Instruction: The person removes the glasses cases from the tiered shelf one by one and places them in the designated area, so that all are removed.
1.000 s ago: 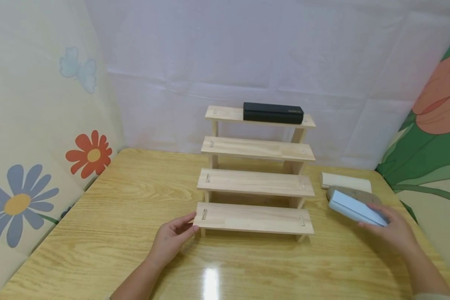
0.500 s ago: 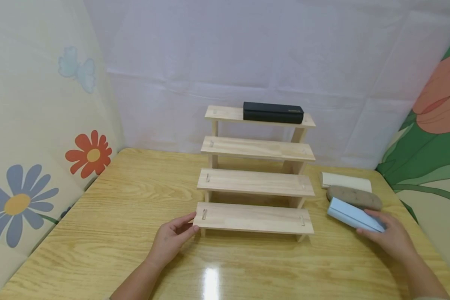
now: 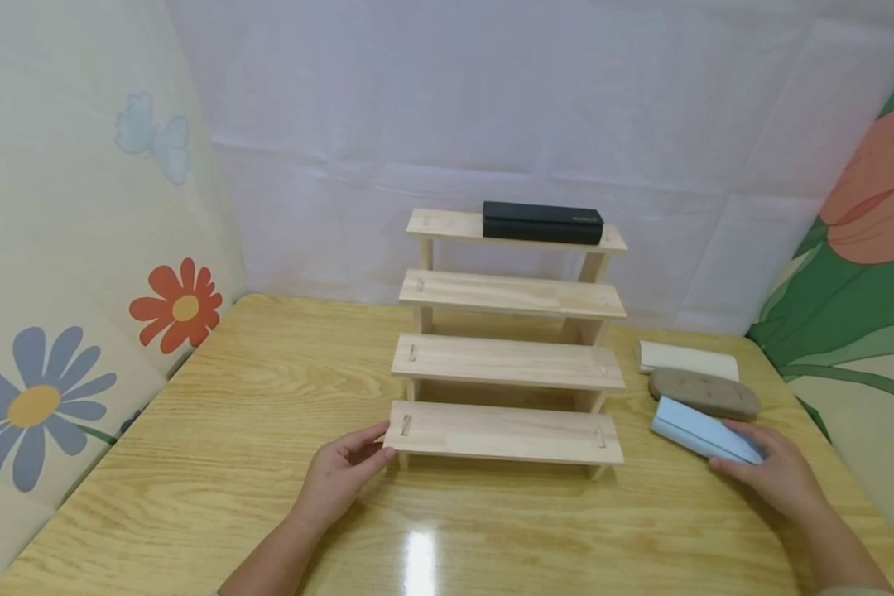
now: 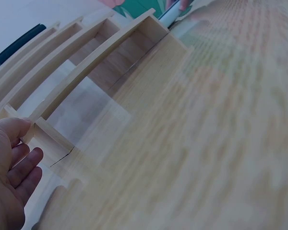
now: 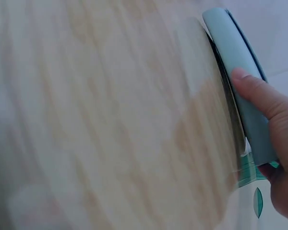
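On the table [image 3: 492, 530], near its middle, stands the stepped wooden rack [image 3: 507, 434]; our left hand [image 3: 346, 476] pinches its lowest board's left end, other fingers loosely curled. By the table's right edge, just beside the brown case [image 3: 704, 391], our right hand [image 3: 775, 468] grips the blue case [image 3: 696, 426], spread only to its width. We do best bracing lightly and gripping nearer the blue case's middle.

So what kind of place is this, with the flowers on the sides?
Probably a little indoor corner set up for displaying or filming things. A creased white sheet hangs like a backdrop behind a shiny yellow wood-grain table, and a pale wooden four-step stand sits there like a tiny display.
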{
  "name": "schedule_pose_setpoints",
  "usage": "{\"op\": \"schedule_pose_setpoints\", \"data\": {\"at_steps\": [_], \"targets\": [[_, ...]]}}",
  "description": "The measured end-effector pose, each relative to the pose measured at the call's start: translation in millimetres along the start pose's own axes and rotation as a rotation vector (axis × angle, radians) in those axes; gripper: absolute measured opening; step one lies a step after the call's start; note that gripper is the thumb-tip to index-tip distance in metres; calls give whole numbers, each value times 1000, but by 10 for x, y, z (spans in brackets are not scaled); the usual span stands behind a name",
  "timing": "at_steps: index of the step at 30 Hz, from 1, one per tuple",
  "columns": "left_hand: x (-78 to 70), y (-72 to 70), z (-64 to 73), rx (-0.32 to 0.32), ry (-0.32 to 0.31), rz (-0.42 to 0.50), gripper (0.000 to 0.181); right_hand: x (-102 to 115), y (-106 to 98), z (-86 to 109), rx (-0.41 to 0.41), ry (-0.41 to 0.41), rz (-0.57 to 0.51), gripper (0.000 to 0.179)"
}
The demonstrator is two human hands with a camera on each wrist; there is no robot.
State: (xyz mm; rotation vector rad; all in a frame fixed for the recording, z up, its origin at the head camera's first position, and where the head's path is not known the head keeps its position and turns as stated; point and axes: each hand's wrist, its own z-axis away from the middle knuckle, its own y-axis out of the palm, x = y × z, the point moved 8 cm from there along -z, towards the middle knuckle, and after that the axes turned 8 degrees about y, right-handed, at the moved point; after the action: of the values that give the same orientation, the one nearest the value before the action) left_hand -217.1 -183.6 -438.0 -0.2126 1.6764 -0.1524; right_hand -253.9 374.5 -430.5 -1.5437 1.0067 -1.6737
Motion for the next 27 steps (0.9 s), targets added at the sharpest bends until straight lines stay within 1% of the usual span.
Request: {"op": "schedule_pose_setpoints", "data": {"at_steps": [4,9,12,16,21,27], "targets": [[-5,2,0,-1,0,2,41,-20,12,-9,-6,-18,4,75],[-5,4,0,-3,2,7,40,-62,36,-28,21,-9,-4,76],[-3,2,-4,-6,6,8,40,-57,24,-39,3,-22,-5,75],[2,0,-6,-8,10,16,41,-54,-5,-49,-45,-31,18,74],[8,2,-6,-4,17,33,41,-90,-30,-56,-81,17,31,77],[14,1,-3,-3,11,26,41,-138,-45,-52,-108,84,-18,79]]}}
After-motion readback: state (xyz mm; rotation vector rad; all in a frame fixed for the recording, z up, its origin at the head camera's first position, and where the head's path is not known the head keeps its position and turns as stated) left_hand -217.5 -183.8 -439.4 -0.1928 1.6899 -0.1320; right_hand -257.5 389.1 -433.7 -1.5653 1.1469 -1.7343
